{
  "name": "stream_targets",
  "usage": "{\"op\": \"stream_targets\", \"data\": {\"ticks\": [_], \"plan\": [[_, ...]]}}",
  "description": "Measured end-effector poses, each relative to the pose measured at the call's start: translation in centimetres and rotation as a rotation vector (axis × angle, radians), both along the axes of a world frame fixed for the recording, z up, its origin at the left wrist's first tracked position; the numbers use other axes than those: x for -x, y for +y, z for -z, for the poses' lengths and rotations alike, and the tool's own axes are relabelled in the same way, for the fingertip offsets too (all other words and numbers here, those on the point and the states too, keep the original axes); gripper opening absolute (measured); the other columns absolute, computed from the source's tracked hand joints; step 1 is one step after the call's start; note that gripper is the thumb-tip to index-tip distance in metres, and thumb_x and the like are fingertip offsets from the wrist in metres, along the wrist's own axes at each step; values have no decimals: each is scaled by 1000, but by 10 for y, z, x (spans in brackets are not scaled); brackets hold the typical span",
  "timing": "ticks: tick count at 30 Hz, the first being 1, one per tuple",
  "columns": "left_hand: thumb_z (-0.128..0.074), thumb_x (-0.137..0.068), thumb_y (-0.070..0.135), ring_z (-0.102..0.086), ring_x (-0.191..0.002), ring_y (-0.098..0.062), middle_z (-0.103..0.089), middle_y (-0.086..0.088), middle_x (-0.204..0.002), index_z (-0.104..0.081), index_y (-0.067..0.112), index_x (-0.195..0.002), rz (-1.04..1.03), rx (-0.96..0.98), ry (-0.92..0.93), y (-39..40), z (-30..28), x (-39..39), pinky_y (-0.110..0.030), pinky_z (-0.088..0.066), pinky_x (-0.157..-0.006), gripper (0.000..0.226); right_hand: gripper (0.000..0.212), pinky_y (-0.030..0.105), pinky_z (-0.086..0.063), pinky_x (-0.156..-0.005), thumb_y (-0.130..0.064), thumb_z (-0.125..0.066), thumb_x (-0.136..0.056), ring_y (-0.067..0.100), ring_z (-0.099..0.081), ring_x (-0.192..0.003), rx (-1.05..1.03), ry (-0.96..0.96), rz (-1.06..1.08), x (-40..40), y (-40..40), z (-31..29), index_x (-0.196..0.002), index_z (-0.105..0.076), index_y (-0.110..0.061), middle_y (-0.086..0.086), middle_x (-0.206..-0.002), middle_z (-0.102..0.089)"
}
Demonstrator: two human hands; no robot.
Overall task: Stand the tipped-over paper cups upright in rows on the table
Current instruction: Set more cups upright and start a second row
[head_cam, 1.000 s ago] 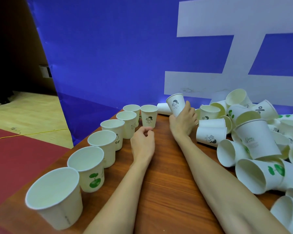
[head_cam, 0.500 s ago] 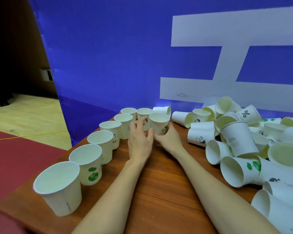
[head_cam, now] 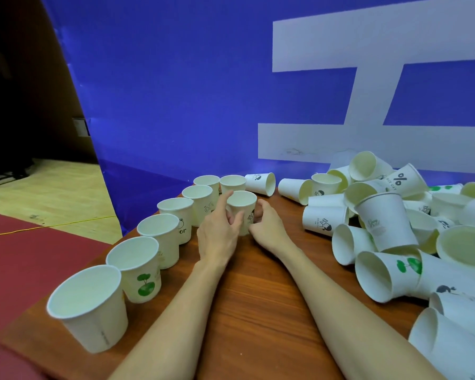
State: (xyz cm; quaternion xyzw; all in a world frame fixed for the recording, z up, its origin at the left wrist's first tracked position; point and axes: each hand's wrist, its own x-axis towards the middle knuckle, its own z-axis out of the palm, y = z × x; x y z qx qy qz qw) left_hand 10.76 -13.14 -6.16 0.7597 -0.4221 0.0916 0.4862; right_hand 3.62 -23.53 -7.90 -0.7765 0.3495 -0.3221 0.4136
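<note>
A small white paper cup (head_cam: 243,205) stands upright on the brown table (head_cam: 258,311), just right of the far end of a row of upright cups (head_cam: 159,234). My left hand (head_cam: 218,234) grips its left side, index finger raised along the wall. From the right, my right hand (head_cam: 268,227) holds the same cup, fingers curled behind it. That row runs along the table's left edge from a large near cup (head_cam: 89,307) to the back. A heap of tipped-over cups (head_cam: 384,223) fills the right side.
One tipped cup (head_cam: 261,183) lies at the back by the blue banner wall (head_cam: 176,91). The table's left edge drops to a red floor (head_cam: 25,256). Bare wood lies between my forearms and toward the near edge.
My right hand carried the cup down from the air near the heap and set it beside the row. My left hand left its fist and closed on the cup's left side.
</note>
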Motion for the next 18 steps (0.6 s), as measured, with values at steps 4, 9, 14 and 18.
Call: {"op": "stream_targets", "data": {"ticks": [4, 9, 14, 18], "plan": [[-62, -88, 33, -61, -72, -9, -61, 9, -74, -39, 38, -138, 58, 67, 53, -1, 0, 2, -36, -52, -71, 55, 59, 25, -46, -75, -16, -65, -82, 16, -59, -90, -39, -33, 33, 6, 3, -5, -138, -45, -16, 2, -97, -61], [-59, -90, 34, -64, -71, -10, -64, 11, -77, -33, 41, -140, 70, 40, 79, -4, 5, 1, -42, -56, -73, 57, 59, 19, -43, -64, -20, -65, -87, 10, -63, -81, -61, -39, -11, 5, 4, -4, -141, -41, -18, 0, -88, -67], [-56, -91, 31, -68, -74, -16, -67, 9, -92, -23, 44, -141, 45, -3, 75, -7, 10, -4, -44, -57, -72, 61, 57, 25, -48, -77, -15, -60, -87, 13, -64, -95, -80, -30, -41, 4, 5, -3, -141, -43, -19, -4, -93, -72], [-54, -92, 31, -68, -76, -17, -66, 9, -94, -19, 36, -146, 28, -40, 120, -9, 12, -7, -44, -57, -74, 64, 50, 27, -48, -81, -14, -58, -85, 14, -62, -102, -81, -19, -35, 3, 3, -2, -134, -50, -22, -4, -96, -73]]}}
